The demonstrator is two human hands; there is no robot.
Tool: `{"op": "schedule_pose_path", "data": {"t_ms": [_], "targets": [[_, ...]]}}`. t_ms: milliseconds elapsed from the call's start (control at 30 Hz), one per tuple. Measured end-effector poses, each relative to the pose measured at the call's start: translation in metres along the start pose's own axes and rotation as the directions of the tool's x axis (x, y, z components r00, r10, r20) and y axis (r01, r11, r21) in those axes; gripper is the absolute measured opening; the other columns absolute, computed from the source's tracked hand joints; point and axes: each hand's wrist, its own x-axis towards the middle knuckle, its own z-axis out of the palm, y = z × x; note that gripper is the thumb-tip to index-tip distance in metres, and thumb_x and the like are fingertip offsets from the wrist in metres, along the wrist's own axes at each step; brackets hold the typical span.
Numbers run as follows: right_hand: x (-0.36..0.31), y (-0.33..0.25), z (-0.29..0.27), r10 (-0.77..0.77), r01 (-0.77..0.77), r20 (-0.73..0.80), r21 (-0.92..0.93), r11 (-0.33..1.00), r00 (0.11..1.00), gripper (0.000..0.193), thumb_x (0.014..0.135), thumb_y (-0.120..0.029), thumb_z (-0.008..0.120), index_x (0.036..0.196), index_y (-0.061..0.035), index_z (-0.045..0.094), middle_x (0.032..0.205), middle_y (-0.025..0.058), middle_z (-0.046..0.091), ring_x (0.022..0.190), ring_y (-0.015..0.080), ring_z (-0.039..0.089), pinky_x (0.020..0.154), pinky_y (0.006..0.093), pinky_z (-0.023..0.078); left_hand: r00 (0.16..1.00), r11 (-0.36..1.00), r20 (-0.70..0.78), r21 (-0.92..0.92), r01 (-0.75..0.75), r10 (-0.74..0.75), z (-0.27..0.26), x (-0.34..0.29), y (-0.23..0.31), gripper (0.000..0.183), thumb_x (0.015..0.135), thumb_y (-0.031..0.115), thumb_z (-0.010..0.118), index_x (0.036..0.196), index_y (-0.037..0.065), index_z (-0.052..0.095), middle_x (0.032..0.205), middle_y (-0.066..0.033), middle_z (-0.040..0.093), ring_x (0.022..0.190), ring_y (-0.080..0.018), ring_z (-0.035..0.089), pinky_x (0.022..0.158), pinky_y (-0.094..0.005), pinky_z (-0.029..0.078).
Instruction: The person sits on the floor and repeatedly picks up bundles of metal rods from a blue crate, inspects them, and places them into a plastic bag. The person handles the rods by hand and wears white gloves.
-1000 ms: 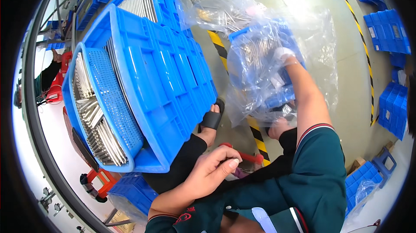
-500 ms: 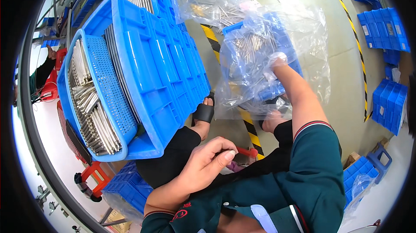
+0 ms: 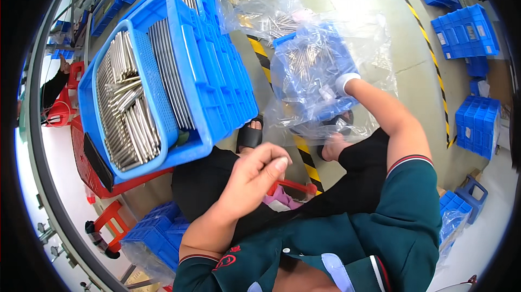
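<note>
My left hand (image 3: 255,175) hovers over my lap with fingers curled and the thumb against them; nothing shows in it. My right arm reaches forward to a blue bin (image 3: 355,57) on the floor, lined with clear plastic film (image 3: 374,37). A white glove or covering is on my right hand (image 3: 346,83), at the bin's right side; its fingers are hidden by the covering and film. Thin metal rods (image 3: 306,58) lie jumbled in the bin. To my left, a light-blue perforated basket (image 3: 157,110) full of metal rods (image 3: 127,99) sits inside a larger blue crate (image 3: 203,148).
More loose rods (image 3: 279,23) lie on plastic beyond the bin. Yellow-black tape (image 3: 260,53) crosses the floor beneath it. Blue crates (image 3: 467,31) stand at the right. Red stools (image 3: 111,221) are at the left. A red object (image 3: 298,186) lies beyond my left hand.
The view has shifted, showing more of the rods in the basket. My right hand has drawn back slightly and its elbow has moved outward. My left hand stays curled.
</note>
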Motion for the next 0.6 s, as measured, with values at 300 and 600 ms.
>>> {"op": "schedule_pose_path", "data": {"t_ms": [300,600], "targets": [[-0.214,-0.064,-0.084,-0.223,0.361,-0.286,0.781,0.509,0.932,0.027,0.085,-0.03,0.058,0.082,-0.0035,0.062,0.06,0.0013,0.053,0.052,0.0103,0.046,0.049,0.026,0.038,0.961,0.945,-0.155,-0.202,-0.258,0.229,-0.004,-0.015,-0.012,0.023,0.096,0.023,0.05,0.092,0.001,0.055,0.066,-0.0001,0.05,0.052,-0.0062,0.042,0.046,-0.0221,0.037],[-0.334,-0.167,-0.12,-0.043,0.608,-0.609,0.779,0.152,0.792,0.024,0.087,-0.029,0.059,0.08,-0.0062,0.058,0.06,-0.0024,0.049,0.051,0.0052,0.041,0.046,0.0217,0.032,0.931,0.854,-0.187,-0.372,-0.364,0.315,-0.005,-0.013,-0.014,0.021,0.095,0.024,0.054,0.092,0.003,0.058,0.066,0.0003,0.052,0.057,-0.0067,0.044,0.053,-0.021,0.035]]}}
